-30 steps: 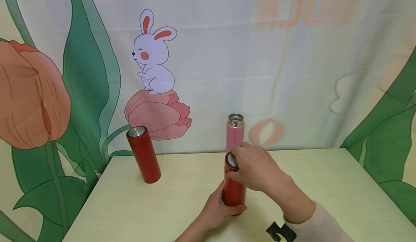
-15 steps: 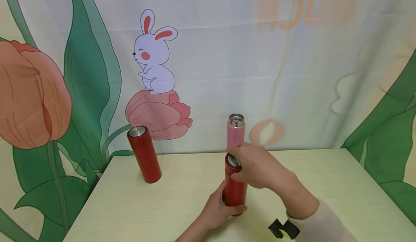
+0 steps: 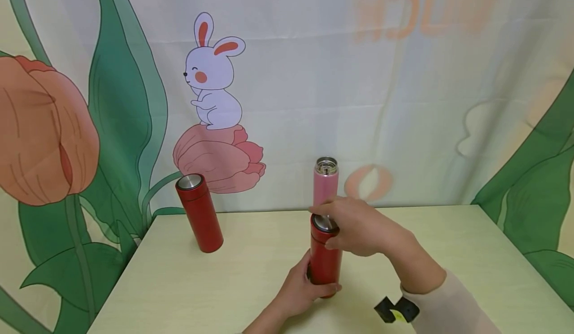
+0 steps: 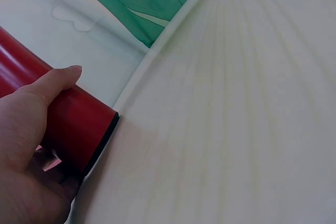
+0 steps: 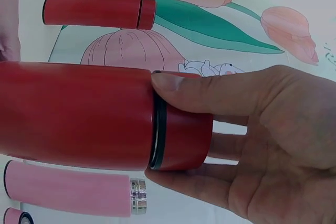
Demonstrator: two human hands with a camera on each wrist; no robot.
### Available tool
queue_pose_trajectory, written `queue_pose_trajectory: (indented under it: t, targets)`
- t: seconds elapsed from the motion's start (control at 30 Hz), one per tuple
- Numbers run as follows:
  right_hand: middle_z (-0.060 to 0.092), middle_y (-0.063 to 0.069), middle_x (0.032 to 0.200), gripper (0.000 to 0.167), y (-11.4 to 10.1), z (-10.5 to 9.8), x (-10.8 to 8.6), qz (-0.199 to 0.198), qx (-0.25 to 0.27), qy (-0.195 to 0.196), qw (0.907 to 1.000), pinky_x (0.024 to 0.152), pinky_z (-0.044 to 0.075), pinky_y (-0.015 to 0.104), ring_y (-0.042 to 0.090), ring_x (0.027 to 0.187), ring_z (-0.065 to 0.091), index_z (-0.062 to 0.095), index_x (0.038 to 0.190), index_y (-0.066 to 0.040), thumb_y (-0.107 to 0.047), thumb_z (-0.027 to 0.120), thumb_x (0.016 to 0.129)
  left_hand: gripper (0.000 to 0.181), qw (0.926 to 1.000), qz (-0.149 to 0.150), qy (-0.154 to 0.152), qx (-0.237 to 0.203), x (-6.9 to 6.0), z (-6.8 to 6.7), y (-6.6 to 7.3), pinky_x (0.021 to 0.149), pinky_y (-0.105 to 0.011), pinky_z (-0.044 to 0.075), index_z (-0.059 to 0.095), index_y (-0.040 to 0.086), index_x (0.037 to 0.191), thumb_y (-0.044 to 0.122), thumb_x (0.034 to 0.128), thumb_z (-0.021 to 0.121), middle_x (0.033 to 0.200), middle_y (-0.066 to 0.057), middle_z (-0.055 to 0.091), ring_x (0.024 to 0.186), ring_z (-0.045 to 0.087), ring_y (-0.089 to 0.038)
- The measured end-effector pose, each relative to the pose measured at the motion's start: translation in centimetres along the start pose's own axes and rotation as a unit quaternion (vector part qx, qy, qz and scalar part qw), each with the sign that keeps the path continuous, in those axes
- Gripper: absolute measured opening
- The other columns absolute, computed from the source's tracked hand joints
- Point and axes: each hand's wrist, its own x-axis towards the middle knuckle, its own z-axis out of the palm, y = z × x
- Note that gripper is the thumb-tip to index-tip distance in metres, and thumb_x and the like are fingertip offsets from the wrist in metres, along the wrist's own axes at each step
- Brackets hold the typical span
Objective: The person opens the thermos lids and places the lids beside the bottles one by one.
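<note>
A red thermos stands upright near the middle of the table. Low on its body, my left hand grips it; in the left wrist view the thumb lies across the red side near the black base. My right hand holds the thermos's red lid, thumb on one side and fingers on the other. The lid's steel top shows between the fingers. A dark ring with a thin bright line marks the seam between lid and body.
A second red thermos, lid on, stands at the left. Behind the held one is a lidless pink thermos, its steel neck bare. A small pink piece with a dark ring shows at the right wrist view's lower corner. A printed curtain hangs behind.
My right hand has turned about the lid, its wrist and sleeve shifting to the right, and more of the steel top now shows. The left hand and the thermos have stayed in place.
</note>
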Motion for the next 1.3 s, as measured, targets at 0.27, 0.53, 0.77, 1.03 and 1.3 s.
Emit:
queue_pose_trajectory:
  t: [0.27, 0.53, 0.77, 1.03, 1.3]
  targets:
    - [0.061, 0.006, 0.143, 0.062, 0.7, -0.2, -0.1, -0.023, 0.025, -0.016, 0.9993, 0.105, 0.053, 0.045, 0.026, 0.129, 0.059, 0.06, 0.144, -0.013, 0.002, 0.077, 0.086, 0.069, 1.0, 0.008, 0.002, 0.005, 0.0, 0.0, -0.1, 0.106, -0.041, 0.05, 0.047, 0.039, 0.143, 0.039, 0.085, 0.085, 0.13, 0.009, 0.065, 0.119, 0.061, -0.014]
    - [0.061, 0.005, 0.142, 0.063, 1.1, -0.1, -0.1, -0.036, 0.046, -0.014, 0.9982, 0.106, 0.052, 0.046, 0.026, 0.128, 0.058, 0.06, 0.143, -0.015, 0.005, 0.074, 0.085, 0.069, 0.9999, 0.011, 0.005, 0.012, -0.1, 0.0, -0.1, 0.105, -0.04, 0.05, 0.047, 0.039, 0.142, 0.039, 0.0847, 0.085, 0.128, 0.01, 0.065, 0.118, 0.061, -0.013]
    - [0.061, 0.004, 0.141, 0.074, 1.7, 0.1, -0.1, -0.056, 0.067, -0.006, 0.9961, 0.103, 0.054, 0.043, 0.022, 0.126, 0.06, 0.051, 0.152, -0.016, 0.004, 0.072, 0.084, 0.071, 1.0, 0.006, 0.002, 0.006, -0.1, 0.0, 0.0, 0.107, -0.043, 0.049, 0.046, 0.039, 0.144, 0.038, 0.0853, 0.085, 0.131, 0.01, 0.065, 0.12, 0.06, -0.014]
    - [0.06, 0.002, 0.139, 0.081, 2.0, 0.3, -0.2, -0.059, 0.066, 0.0, 0.9961, 0.102, 0.054, 0.043, 0.021, 0.124, 0.061, 0.047, 0.155, -0.02, -0.015, 0.084, 0.084, 0.071, 0.9999, 0.012, -0.002, 0.01, -0.1, -0.1, 0.0, 0.107, -0.043, 0.049, 0.044, 0.042, 0.145, 0.038, 0.086, 0.085, 0.131, 0.01, 0.064, 0.12, 0.061, -0.014]
    - [0.064, 0.003, 0.123, 0.07, 0.6, 0.6, -0.6, -0.002, -0.008, 0.052, 0.9986, 0.093, 0.056, 0.041, 0.02, 0.11, 0.065, 0.058, 0.143, -0.015, -0.043, 0.085, 0.084, 0.075, 0.9999, 0.007, -0.008, -0.004, -0.2, -0.1, -0.1, 0.102, -0.037, 0.052, 0.042, 0.044, 0.147, 0.038, 0.0858, 0.085, 0.131, 0.008, 0.063, 0.117, 0.062, -0.015]
